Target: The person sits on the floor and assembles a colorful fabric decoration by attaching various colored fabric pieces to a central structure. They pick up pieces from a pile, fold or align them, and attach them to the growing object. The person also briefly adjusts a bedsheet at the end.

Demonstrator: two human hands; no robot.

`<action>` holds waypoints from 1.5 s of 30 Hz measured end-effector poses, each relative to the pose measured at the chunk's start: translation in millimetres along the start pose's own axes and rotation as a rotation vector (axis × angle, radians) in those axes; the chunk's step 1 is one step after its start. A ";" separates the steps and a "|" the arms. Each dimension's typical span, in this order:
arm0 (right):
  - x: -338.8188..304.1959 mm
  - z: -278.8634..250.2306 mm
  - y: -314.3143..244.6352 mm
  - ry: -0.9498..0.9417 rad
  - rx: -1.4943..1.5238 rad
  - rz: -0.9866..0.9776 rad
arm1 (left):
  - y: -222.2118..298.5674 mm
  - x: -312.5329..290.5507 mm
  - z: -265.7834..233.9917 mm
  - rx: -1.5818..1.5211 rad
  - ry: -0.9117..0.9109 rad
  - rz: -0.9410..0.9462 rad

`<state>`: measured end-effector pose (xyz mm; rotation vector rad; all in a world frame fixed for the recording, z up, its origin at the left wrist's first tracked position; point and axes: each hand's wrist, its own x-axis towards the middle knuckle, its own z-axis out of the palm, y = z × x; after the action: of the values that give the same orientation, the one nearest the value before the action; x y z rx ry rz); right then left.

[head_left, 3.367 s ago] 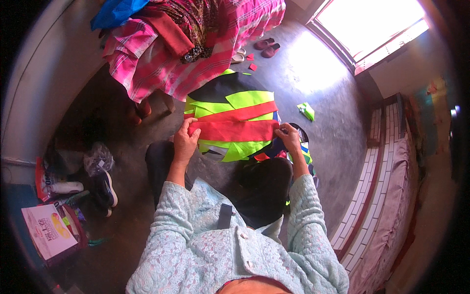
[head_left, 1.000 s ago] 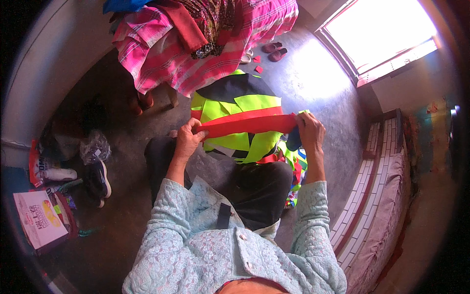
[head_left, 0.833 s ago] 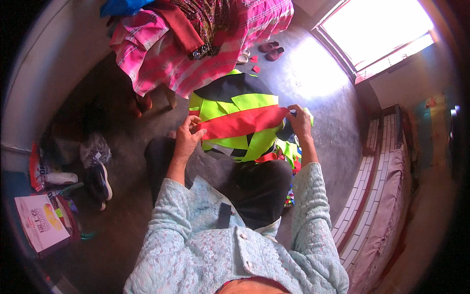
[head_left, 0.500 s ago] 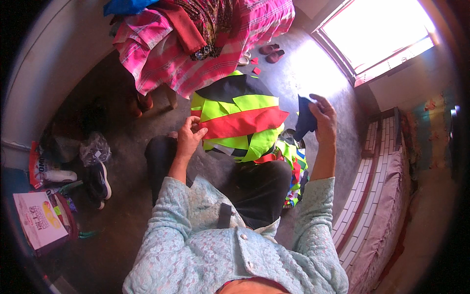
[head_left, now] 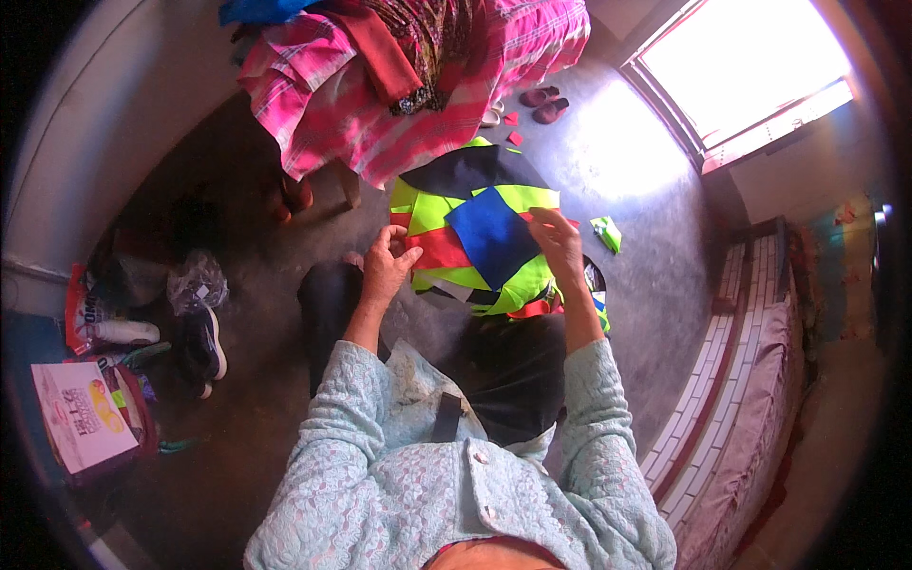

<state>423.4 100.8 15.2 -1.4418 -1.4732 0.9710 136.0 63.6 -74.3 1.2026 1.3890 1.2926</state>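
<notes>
A pile of bright yellow-green, black and red cloth scraps (head_left: 456, 173) lies in front of my knees. Across it runs a red cloth piece (head_left: 439, 249); at its left end my left hand (head_left: 384, 275) grips the edge, thumb and forefinger bent, the other fingertips partly hidden. A blue cloth piece (head_left: 494, 237) lies slantwise over the red one. My right hand (head_left: 560, 249) pinches it near its right corner. More mixed scraps (head_left: 598, 302) show beyond my right wrist, partly covered by it.
A yellow-green bundle (head_left: 606, 234) is on the floor at right. Ahead is a pink checked cloth (head_left: 351, 133) with clothes on top. Dark red shoes (head_left: 546, 103) and red scraps (head_left: 514, 138) lie beyond. At left are a dark shoe (head_left: 201, 347) and a box (head_left: 84, 416).
My right hand has brought the blue cloth piece leftward from beside the pile onto the red piece, spreading it flat. My left hand stays at the red piece's left end.
</notes>
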 end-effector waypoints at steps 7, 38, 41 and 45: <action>-77.9 -62.7 32.5 0.363 0.092 0.007 | -7.8 2.2 -0.4 -0.013 -0.009 -0.028; -355.3 -16.5 276.0 0.697 0.471 1.049 | 20.3 17.2 66.2 1.128 -0.034 0.755; -365.5 -12.6 303.5 0.731 0.454 1.147 | 22.9 13.8 67.0 1.107 -0.046 0.747; -359.6 -14.5 313.8 0.821 0.368 1.202 | 27.8 11.6 68.3 1.130 -0.041 0.740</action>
<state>543.4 -246.4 -289.8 -2.0537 0.2649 0.9950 203.8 85.9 -52.4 2.6656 1.7660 0.8366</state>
